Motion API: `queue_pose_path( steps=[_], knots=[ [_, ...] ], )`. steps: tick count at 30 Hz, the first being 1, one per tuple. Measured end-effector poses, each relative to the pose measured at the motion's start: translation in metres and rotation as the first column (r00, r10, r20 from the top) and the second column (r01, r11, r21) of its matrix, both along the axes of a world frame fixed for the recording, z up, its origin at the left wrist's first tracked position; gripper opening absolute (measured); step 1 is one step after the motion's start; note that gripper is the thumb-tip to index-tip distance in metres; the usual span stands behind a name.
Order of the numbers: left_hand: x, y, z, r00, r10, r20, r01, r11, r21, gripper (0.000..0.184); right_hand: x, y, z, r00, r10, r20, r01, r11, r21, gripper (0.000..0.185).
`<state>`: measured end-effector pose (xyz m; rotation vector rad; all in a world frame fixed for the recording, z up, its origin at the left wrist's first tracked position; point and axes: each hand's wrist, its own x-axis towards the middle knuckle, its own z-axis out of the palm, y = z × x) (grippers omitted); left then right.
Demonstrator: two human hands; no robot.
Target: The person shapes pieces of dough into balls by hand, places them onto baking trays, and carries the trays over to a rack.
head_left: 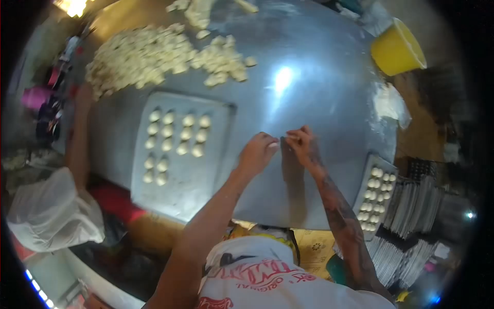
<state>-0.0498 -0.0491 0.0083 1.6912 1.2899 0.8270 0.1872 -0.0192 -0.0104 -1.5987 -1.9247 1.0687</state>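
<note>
Over the metal table, my left hand [258,151] is closed, its fingers curled together. Close by on its right, my right hand [304,146] pinches with thumb and fingers. Small pale bits show at the fingertips of both hands, too small to name for sure. Left of my hands lies a metal baking tray [177,193] with short rows of small round dough balls [188,120] on it, several of them touching. Farther back, a large heap of cut dough pieces [141,56] spreads over the tabletop, with a smaller cluster [221,59] beside it.
The shiny metal table [319,67] fills the middle. A yellow bucket [396,49] stands at its far right edge, near a white cloth or bag [391,103]. A second tray of dough balls [374,198] sits at right, by stacked trays [414,206]. Another person's arm [80,139] reaches in at left.
</note>
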Motion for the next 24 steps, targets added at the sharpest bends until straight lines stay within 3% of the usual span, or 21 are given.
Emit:
queue_pose_path(
  steps=[2, 4, 5, 6, 10, 11, 13, 14, 15, 17, 18, 20, 22, 24],
  knots=[
    [-0.042, -0.048, 0.028, 0.992, 0.123, 0.013, -0.123, 0.992, -0.015, 0.031, -0.055, -0.037, 0.039, 0.989, -0.133, -0.066, 0.131, 0.991, -0.029, 0.035],
    [-0.102, -0.097, 0.015, 0.885, 0.421, 0.197, -0.410, 0.907, -0.098, 0.030, -0.113, -0.067, 0.023, 0.986, 0.157, -0.054, -0.144, 0.971, 0.189, 0.024],
    [-0.138, -0.111, 0.017, 0.881, 0.470, 0.059, -0.469, 0.883, -0.033, 0.031, -0.147, -0.080, 0.030, 0.955, 0.293, -0.045, -0.283, 0.947, 0.154, 0.022],
    [-0.170, -0.121, 0.019, 0.853, 0.516, -0.078, -0.515, 0.857, 0.034, 0.032, -0.180, -0.094, 0.022, 0.946, 0.323, -0.021, -0.313, 0.931, 0.187, 0.022],
    [-0.220, -0.119, 0.019, 0.813, 0.546, -0.202, -0.543, 0.836, 0.075, 0.034, -0.274, -0.101, -0.001, 0.895, 0.447, -0.012, -0.435, 0.877, 0.205, 0.033],
    [-0.222, -0.118, 0.016, 0.823, 0.507, -0.255, -0.509, 0.858, 0.063, 0.035, -0.282, -0.107, -0.034, 0.871, 0.458, 0.178, -0.491, 0.822, 0.287, 0.032],
    [-0.221, -0.112, 0.023, 0.809, 0.502, -0.305, -0.485, 0.864, 0.136, 0.036, -0.278, -0.096, -0.026, 0.832, 0.409, 0.376, -0.539, 0.757, 0.369, 0.032],
    [-0.212, -0.112, 0.027, 0.785, 0.507, -0.357, -0.469, 0.862, 0.193, 0.037, -0.267, -0.100, 0.022, 0.908, 0.357, 0.220, -0.412, 0.858, 0.308, 0.041],
    [-0.196, -0.113, 0.035, 0.679, 0.649, -0.342, -0.602, 0.760, 0.247, 0.037, -0.252, -0.106, 0.041, 0.941, 0.307, 0.141, -0.335, 0.904, 0.267, 0.046],
    [-0.167, -0.095, 0.066, 0.759, 0.613, -0.219, -0.632, 0.775, -0.021, 0.038, -0.210, -0.118, 0.062, 0.978, 0.201, 0.062, -0.210, 0.958, 0.198, 0.048],
    [-0.154, -0.076, 0.059, 0.814, 0.529, -0.239, -0.531, 0.845, 0.063, 0.037, -0.184, -0.122, 0.060, 0.985, 0.160, 0.060, -0.168, 0.973, 0.157, 0.046],
    [-0.121, -0.004, 0.048, 0.826, 0.501, -0.259, -0.457, 0.864, 0.212, 0.031, -0.138, -0.101, 0.040, 0.993, 0.113, 0.033, -0.116, 0.985, 0.125, 0.041],
    [-0.112, 0.092, 0.025, 0.742, 0.544, -0.392, -0.234, 0.757, 0.610, 0.021, -0.109, -0.058, 0.025, 0.997, 0.081, 0.000, -0.080, 0.991, 0.105, 0.037],
    [-0.104, 0.167, 0.003, 0.703, 0.589, -0.398, -0.177, 0.688, 0.704, 0.020, -0.084, -0.006, 0.027, 0.992, -0.005, -0.126, 0.015, 0.997, 0.078, 0.028]
  ],
)
